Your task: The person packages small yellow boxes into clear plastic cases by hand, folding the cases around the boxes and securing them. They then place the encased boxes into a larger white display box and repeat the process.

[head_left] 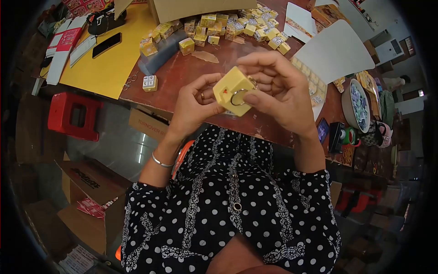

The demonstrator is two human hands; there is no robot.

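Observation:
A yellow cube keychain (226, 86) is held up over the table's near edge, between my two hands. My left hand (190, 106) grips its left side, thumb below and fingers behind. On the right, my right hand (287, 93) presses its thumb at the metal split ring (237, 97) lying against the cube, while its other fingers curl behind. A small red mark shows on the yellow face. Left of my hands, a single cube with white buttons on top (149, 82) rests on the table. The far faces of the held cube are hidden.
Several yellow cubes (212, 27) lie heaped at the back of the red table (175, 75). A phone (107, 45) lies on yellow sheeting. White card (337, 50) and a bowl of small packets (358, 102) are to the right. A red stool (75, 116) stands below left.

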